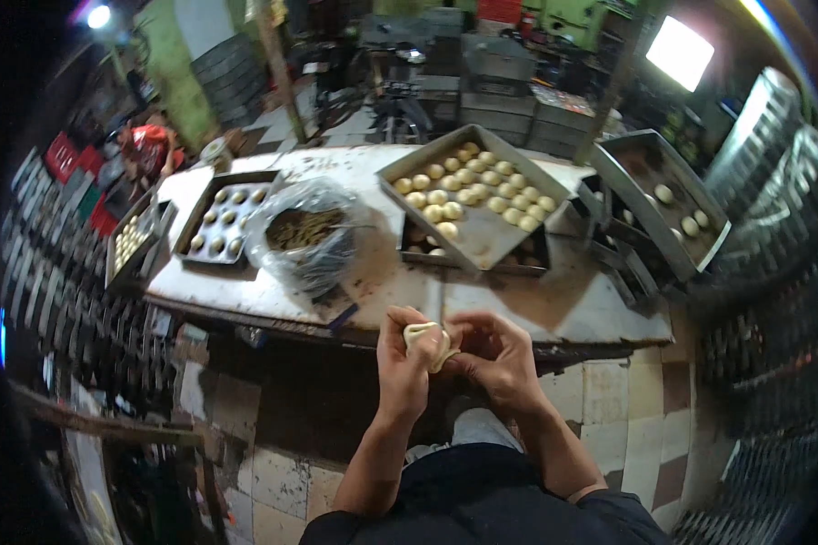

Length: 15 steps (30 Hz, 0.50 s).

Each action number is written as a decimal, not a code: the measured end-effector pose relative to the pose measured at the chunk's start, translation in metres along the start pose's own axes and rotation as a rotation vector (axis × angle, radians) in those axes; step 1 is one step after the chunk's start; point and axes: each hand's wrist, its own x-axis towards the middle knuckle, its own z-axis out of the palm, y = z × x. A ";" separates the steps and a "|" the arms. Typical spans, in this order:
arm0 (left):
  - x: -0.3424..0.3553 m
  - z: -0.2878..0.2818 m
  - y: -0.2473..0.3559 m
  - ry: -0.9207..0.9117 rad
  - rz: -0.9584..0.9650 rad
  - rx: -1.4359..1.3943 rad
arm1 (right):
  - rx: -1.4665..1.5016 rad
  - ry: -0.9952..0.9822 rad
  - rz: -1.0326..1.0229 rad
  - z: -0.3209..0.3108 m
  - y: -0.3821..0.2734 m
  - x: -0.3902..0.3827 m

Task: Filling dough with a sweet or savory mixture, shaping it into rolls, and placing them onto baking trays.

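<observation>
Just in front of the table's near edge, my left hand (402, 363) holds a pale piece of dough (434, 350), folded at the top, with fingers wrapped round it. My right hand (491, 359) has its fingertips pinched on the dough's right side. Beyond them lie a big tray (489, 252) holding several pale dough balls, partly over a darker tray (532, 265), and a clear plastic bag (309, 268) containing a greenish-brown crumbly mass (300, 227).
The white table (391, 300) carries more trays (230, 252) at left and stacked trays (700, 254) at right. A co-worker in red (150, 145) is at far left. Metal racks (50, 254) flank both sides. Tiled floor (604, 391) shows below; crates (495, 104) stand behind.
</observation>
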 end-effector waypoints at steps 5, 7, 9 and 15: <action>-0.007 0.058 -0.031 -0.468 0.168 0.557 | 0.314 0.174 -0.006 -0.083 -0.011 -0.033; -0.005 0.083 -0.057 -0.523 0.166 0.650 | 0.140 0.218 -0.051 -0.113 -0.019 -0.047; 0.005 0.096 -0.101 -0.458 0.041 0.532 | -0.080 0.292 -0.172 -0.138 -0.025 -0.056; 0.005 0.194 -0.189 -0.542 0.055 0.576 | -0.132 0.383 -0.053 -0.263 -0.049 -0.073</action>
